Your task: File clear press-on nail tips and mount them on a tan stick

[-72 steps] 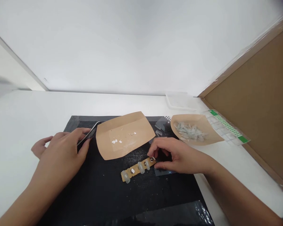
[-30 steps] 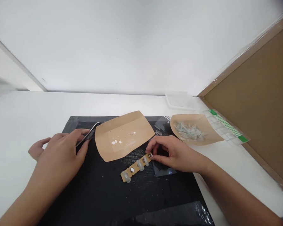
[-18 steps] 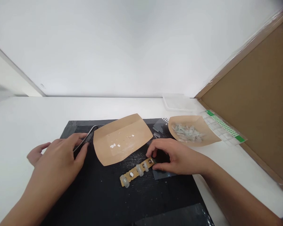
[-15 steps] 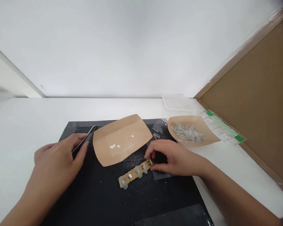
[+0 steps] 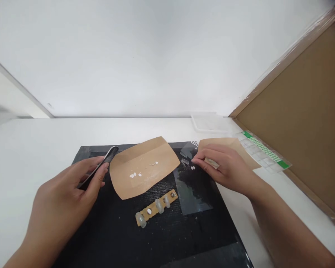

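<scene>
In my left hand (image 5: 65, 193) is a dark, pale-edged nail file (image 5: 108, 153), gripped between thumb and fingers and angled up to the right. My right hand (image 5: 227, 165) pinches thumb and forefinger together beside some loose clear nail tips (image 5: 185, 161); whether anything is between the fingertips is too small to see. Below and left of it lies a tan strip (image 5: 154, 210) bearing several clear nail tips and metal discs. White flakes (image 5: 133, 175) rest on a brown paper tray (image 5: 145, 162) between the hands. My right hand hides most of a second brown paper tray (image 5: 245, 150).
A black board (image 5: 123, 238) lies under everything on the white table (image 5: 86, 130). A clear sheet (image 5: 192, 197) sits on its right part. Farther right are a clear compartment case (image 5: 265, 150) with green labels and a cardboard panel (image 5: 304, 100). A translucent lid (image 5: 209, 122) lies behind.
My right hand has left the end of the tan strip and moved up and right, over the second paper tray. My left hand has tilted the nail file so more of its face shows.
</scene>
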Demonstrator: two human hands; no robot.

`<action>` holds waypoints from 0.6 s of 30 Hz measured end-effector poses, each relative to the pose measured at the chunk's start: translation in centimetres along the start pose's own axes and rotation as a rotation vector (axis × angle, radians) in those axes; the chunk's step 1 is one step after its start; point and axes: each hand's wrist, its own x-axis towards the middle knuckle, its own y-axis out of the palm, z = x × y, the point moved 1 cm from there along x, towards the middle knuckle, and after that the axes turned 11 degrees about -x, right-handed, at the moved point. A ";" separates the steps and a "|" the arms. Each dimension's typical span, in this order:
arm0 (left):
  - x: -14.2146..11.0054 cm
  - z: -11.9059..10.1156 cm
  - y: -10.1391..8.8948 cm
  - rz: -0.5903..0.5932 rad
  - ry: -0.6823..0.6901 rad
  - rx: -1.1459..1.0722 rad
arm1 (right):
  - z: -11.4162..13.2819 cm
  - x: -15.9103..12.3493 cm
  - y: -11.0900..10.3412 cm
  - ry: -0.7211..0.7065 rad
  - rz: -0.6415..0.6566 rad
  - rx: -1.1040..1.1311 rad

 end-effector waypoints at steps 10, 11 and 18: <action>-0.8 -1.1 -0.1 -0.127 0.168 -0.079 | 1.2 0.3 2.7 -0.017 -0.019 -0.468; -0.8 -1.1 -0.1 -0.125 0.179 -0.079 | 1.3 0.3 2.8 -0.020 -0.006 -0.478; -1.1 -1.1 -0.2 -0.115 0.229 -0.046 | 1.1 0.8 3.6 -0.041 0.012 -0.553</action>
